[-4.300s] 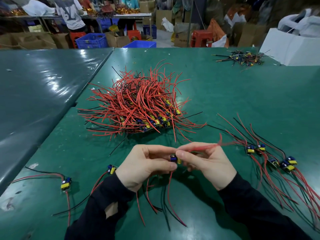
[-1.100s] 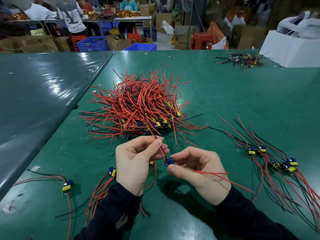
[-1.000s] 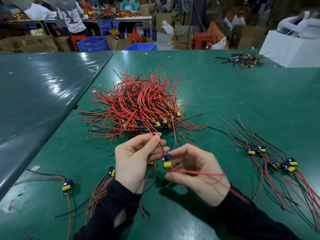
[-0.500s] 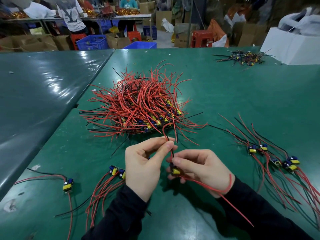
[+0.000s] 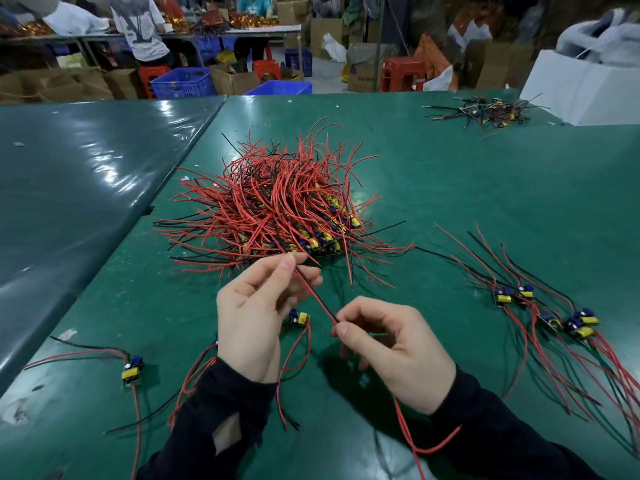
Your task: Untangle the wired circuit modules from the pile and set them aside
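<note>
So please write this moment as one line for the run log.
left hand: pinches red wire | right hand: pinches same wire | pile: tangled | module: on table

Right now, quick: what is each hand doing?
Left hand: pinching the thin red wire at its upper end.
Right hand: pinching the same wire's lower end.

Left hand [image 5: 256, 320], right hand [image 5: 391, 344] pinching.

A white box [image 5: 585, 95] sits at the far right corner of the green surface [image 5: 485, 188]. Beyond the far edge stand blue crates [image 5: 181, 82], red stools [image 5: 403, 75] and cardboard boxes [image 5: 235, 81]. People work at a long table [image 5: 221, 31] farther back, one in a grey shirt [image 5: 140, 27].
</note>
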